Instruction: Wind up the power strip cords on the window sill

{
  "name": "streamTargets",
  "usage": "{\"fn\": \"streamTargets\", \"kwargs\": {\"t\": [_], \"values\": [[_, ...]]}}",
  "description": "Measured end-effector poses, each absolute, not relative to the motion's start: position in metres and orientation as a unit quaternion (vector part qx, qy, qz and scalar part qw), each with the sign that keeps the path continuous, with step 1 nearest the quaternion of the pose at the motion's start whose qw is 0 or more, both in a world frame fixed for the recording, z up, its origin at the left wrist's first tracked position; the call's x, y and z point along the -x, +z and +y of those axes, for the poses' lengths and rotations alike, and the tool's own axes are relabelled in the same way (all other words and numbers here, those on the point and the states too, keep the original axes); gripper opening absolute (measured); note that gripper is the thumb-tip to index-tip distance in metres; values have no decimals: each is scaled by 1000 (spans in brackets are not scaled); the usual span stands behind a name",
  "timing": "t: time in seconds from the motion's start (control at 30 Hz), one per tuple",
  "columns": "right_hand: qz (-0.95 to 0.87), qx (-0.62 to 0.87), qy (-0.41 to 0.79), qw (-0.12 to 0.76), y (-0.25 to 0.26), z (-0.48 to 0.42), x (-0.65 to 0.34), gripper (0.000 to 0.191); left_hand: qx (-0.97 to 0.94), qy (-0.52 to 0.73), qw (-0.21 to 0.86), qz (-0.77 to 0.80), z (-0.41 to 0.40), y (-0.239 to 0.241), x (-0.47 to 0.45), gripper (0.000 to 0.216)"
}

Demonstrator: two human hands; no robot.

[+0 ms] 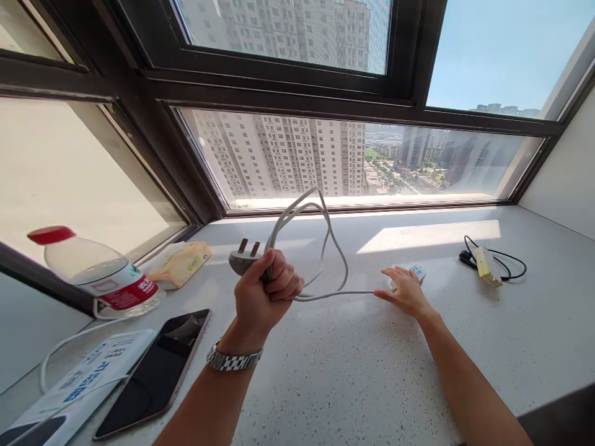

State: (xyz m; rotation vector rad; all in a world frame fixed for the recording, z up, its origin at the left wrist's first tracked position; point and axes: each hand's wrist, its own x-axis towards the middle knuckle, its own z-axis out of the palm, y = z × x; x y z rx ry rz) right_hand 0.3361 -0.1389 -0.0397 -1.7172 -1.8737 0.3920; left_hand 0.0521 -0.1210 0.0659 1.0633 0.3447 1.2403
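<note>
My left hand (269, 282) is closed around a grey-white power plug (244, 263), its two flat metal prongs pointing up. Loops of the plug's white cord (331, 232) rise above this fist. From there the cord runs right along the white speckled counter to a small white power strip (418, 271) with blue-marked sockets. My right hand (402, 290) lies over the power strip, gripping it between the thumb and the outstretched fingers and hiding most of it.
On the left are a red-capped bottle (105, 272) lying tilted, a yellow tissue pack (181, 265), a dark-screened tablet (158, 371) and a printed white box (88, 381). A yellow-white adapter (488, 267) with a black cord (511, 272) lies right. Dark-framed windows (297, 93) border the counter (325, 371).
</note>
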Motion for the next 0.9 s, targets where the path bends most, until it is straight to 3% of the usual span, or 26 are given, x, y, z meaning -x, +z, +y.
{"fn": "streamTargets", "kwargs": {"t": [0.13,0.37,0.57,0.9], "values": [[-768,579,178,208,-30,-147,-334,65,-506,549,656,109,-117,98,-36,41],[-687,682,222,119,-25,-150,-363,91,-493,499,705,105,-125,113,-14,37],[-682,632,341,135,-30,-149,-373,121,-508,466,720,79,-121,109,-8,34],[-594,747,248,165,-30,-146,-352,100,-552,415,718,85,-111,98,-14,46]]}}
